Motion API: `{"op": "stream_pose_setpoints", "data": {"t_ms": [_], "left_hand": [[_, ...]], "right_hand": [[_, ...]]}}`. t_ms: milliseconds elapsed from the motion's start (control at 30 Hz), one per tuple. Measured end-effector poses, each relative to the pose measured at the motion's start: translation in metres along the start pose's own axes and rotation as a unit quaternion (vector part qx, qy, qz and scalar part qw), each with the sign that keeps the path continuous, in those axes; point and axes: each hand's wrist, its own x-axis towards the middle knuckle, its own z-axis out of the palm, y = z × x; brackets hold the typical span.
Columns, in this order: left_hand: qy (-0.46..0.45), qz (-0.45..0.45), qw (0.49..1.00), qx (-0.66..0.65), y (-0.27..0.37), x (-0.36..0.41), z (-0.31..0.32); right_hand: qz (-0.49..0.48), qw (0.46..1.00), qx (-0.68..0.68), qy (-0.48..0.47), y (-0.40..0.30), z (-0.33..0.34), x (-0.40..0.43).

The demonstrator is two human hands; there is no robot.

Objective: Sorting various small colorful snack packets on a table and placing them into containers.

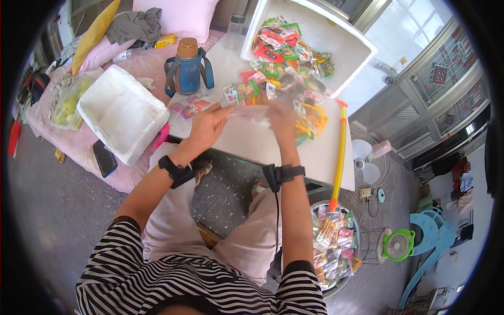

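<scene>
A clear plastic bag (250, 113) is stretched between my hands above the white tabletop (232, 138). My left hand (208, 124) grips its left end. My right hand (282, 118), blurred, is at its other end; whether its fingers are closed on the bag cannot be told. Behind my hands, small colourful snack packets (271, 78) lie heaped, spilling from a tipped white foam box (354, 43). Flat pink and purple packets (193, 104) lie beside my left hand. Yellow-edged packets (313, 118) lie just right of my right hand.
A blue bottle with straps (189, 75) stands at the table's back left, near a clear bottle (235, 29). A white foam box (124, 114) and a phone (105, 158) rest on the pink cover. A yellow tube (340, 157) crosses the right edge above a metal basin of packets (334, 248).
</scene>
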Motion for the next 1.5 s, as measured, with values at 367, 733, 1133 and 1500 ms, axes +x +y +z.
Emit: {"op": "stream_pose_setpoints", "data": {"t_ms": [367,733,1133,1500], "left_hand": [[-0.103,-0.120,0.953,-0.259,-0.003,0.016,-0.009],[-0.078,-0.155,0.922,-0.347,0.025,0.026,0.009],[-0.054,-0.271,0.787,-0.552,0.029,0.024,0.019],[-0.104,-0.213,0.820,-0.522,0.108,0.008,-0.021]], "right_hand": [[0.069,0.988,0.128,-0.056,-0.025,-0.038,-0.011],[0.109,0.988,0.103,-0.036,-0.025,-0.062,-0.020],[0.037,0.996,0.040,-0.065,-0.028,-0.076,-0.044],[0.094,0.956,0.277,0.007,-0.080,-0.090,-0.118]]}}
